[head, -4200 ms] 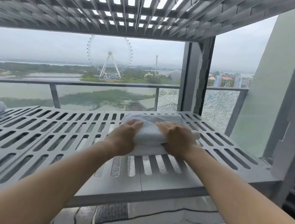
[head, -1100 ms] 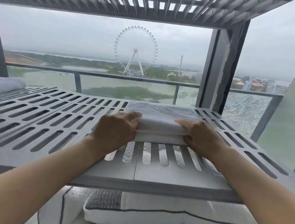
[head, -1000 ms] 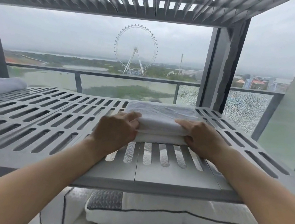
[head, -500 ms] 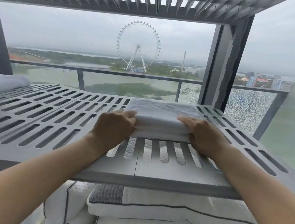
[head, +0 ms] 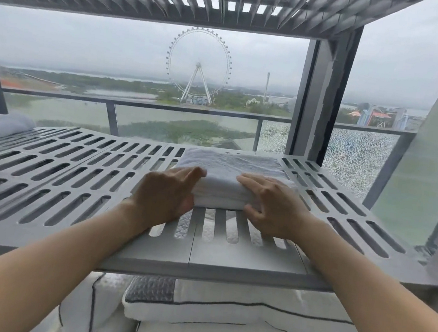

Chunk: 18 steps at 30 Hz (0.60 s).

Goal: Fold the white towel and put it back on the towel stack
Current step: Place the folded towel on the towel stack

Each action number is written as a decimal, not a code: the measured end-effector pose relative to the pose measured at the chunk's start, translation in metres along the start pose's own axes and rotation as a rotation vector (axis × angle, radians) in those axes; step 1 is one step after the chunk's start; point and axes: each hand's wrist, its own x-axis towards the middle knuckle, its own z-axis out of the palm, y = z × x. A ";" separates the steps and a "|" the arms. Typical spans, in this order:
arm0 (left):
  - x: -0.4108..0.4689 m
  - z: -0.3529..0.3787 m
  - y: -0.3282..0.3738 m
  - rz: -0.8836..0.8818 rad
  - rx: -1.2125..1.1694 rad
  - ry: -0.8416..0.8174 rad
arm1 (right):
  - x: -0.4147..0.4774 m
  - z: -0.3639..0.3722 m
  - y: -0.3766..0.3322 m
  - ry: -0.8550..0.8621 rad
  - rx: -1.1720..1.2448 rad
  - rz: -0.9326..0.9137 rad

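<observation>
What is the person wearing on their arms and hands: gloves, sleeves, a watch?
Nothing visible. The left hand and right hand are gloveless, no watch or bracelet shows at either wrist, and no sleeve appears up to the picture's edge.
</observation>
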 end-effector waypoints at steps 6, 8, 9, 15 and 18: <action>0.040 0.003 -0.001 -0.158 -0.275 -0.199 | 0.026 -0.002 -0.022 0.027 0.098 0.121; 0.059 0.009 -0.004 -0.157 -0.367 -0.281 | 0.036 -0.003 -0.018 0.029 0.144 0.223; 0.067 0.012 -0.006 -0.148 -0.403 -0.336 | 0.041 -0.005 -0.014 0.015 0.165 0.271; 0.064 0.035 -0.016 -0.198 -0.465 -0.631 | 0.046 0.006 0.023 -0.287 0.053 0.303; 0.056 0.034 -0.012 -0.207 -0.419 -0.648 | 0.044 0.013 0.034 -0.249 0.026 0.197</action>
